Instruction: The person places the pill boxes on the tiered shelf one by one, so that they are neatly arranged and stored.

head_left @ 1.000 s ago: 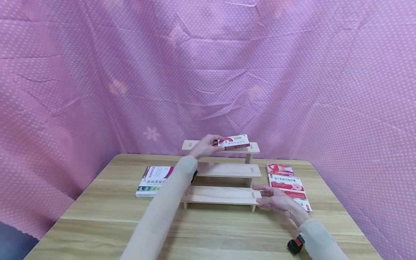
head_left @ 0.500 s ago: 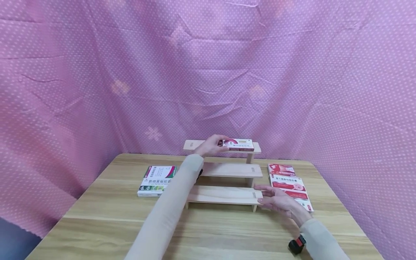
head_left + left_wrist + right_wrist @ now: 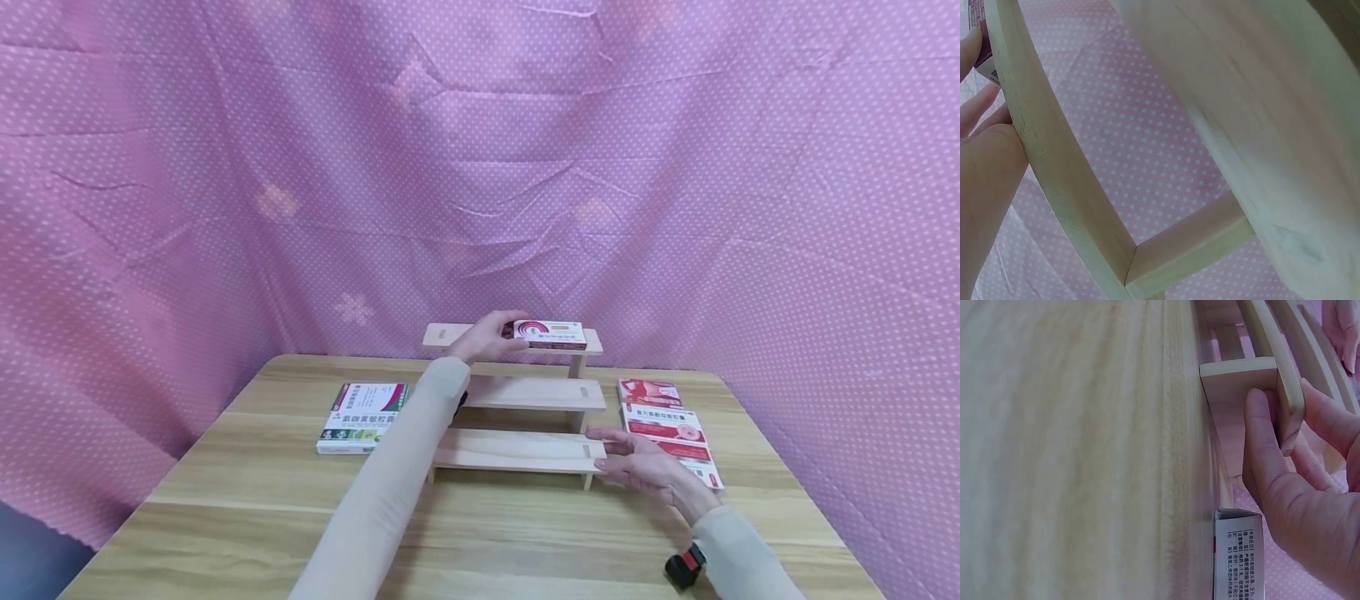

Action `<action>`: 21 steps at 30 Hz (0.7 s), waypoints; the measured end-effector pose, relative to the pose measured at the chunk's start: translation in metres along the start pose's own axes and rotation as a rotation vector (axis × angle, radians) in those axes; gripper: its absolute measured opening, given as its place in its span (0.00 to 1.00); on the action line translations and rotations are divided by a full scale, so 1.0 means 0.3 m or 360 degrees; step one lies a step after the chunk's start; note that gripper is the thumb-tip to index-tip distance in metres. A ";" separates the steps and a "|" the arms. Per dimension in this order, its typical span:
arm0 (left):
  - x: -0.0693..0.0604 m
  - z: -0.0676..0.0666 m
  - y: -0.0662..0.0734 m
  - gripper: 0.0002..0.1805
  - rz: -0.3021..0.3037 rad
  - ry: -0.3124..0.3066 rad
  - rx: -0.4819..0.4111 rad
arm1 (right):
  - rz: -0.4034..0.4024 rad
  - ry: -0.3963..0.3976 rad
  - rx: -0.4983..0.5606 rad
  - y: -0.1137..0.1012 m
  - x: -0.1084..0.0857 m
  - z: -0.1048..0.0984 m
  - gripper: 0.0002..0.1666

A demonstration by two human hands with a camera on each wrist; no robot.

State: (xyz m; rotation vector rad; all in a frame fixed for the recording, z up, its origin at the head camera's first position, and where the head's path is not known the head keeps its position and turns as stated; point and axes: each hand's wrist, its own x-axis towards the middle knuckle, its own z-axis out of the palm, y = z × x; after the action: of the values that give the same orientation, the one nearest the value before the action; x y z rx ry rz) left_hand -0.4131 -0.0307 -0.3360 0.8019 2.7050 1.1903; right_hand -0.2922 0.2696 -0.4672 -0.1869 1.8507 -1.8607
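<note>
A white and dark-red medicine box (image 3: 551,334) lies flat on the right part of the top tier of a three-tier wooden display stand (image 3: 517,450). My left hand (image 3: 489,335) pinches the left end of this box between thumb and fingers; in the left wrist view the hand (image 3: 985,150) is beside the top board, with only a corner of the box in sight. My right hand (image 3: 652,467) grips the right end of the lowest tier. From the right wrist, the thumb and fingers of that hand (image 3: 1310,481) show on either side of the board end.
White and green medicine boxes (image 3: 360,419) lie left of the stand, partly behind my left sleeve. Several red and white medicine boxes (image 3: 666,422) lie in a column on the right, near my right hand. A pink dotted curtain (image 3: 480,167) hangs behind the wooden table (image 3: 225,500).
My left hand has moved slightly right and lowered the medicine box from a tilt to flat on the top tier. During the last half second it stays still. The right hand keeps its grip.
</note>
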 end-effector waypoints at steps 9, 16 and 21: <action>-0.013 -0.002 0.003 0.38 -0.0035 0.0059 -0.0095 | -0.0006 -0.0005 -0.0029 -0.005 -0.005 0.001 0.37; -0.030 -0.005 -0.020 0.42 0.0002 0.0148 -0.0202 | 0.0010 0.0033 -0.0014 0.000 0.000 0.002 0.37; -0.059 -0.020 -0.044 0.35 0.0028 0.0228 -0.0264 | -0.0006 0.0022 -0.0001 0.003 0.002 0.000 0.37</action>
State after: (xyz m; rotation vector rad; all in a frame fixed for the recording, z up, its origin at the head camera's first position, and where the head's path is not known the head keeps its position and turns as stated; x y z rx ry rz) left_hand -0.4051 -0.0508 -0.3436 0.7464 2.6662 1.5069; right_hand -0.2923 0.2694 -0.4683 -0.1781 1.8612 -1.8684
